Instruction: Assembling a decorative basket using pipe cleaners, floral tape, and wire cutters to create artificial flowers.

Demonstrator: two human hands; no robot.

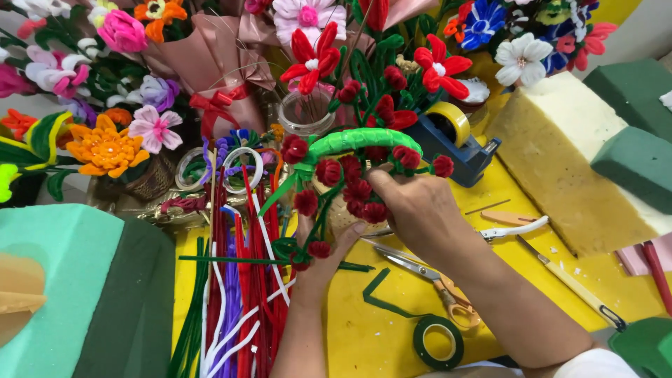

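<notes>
We see the left hand cupped under a small basket of red pompom flowers, above the yellow table. The right hand pinches a red flower in it. Scissors lie just beside.

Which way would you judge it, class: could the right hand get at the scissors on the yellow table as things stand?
Probably yes. The scissors lie bare on the yellow table just under the right hand's wrist, nothing covering them. But that hand now grips the small basket of red pompom flowers and would need freeing first.
</notes>
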